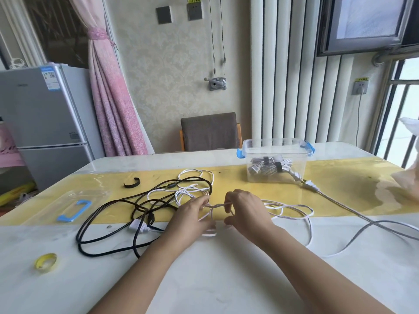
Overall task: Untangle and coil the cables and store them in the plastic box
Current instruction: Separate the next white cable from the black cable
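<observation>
Clearly light and limp, the thin white cable (pixel 288 210) sprawls mid-table; left hand (pixel 192 217) and right hand (pixel 246 211) each pinch its loops with curled fingers, best held near the crossing. Tangled black cable (pixel 108 223) overlaps alongside; clear plastic box (pixel 275 163) waits beyond.

The left grip (pixel 192 215) is a bare hand with slim fingers. Behind it a bare left forearm (pixel 145 264) runs smooth and uncovered to the lower edge of the view. The right grip (pixel 247 211) is likewise a bare hand, and the right forearm (pixel 317 266) behind it is uncovered to the same edge. The fingernails are too blurred to describe.
</observation>
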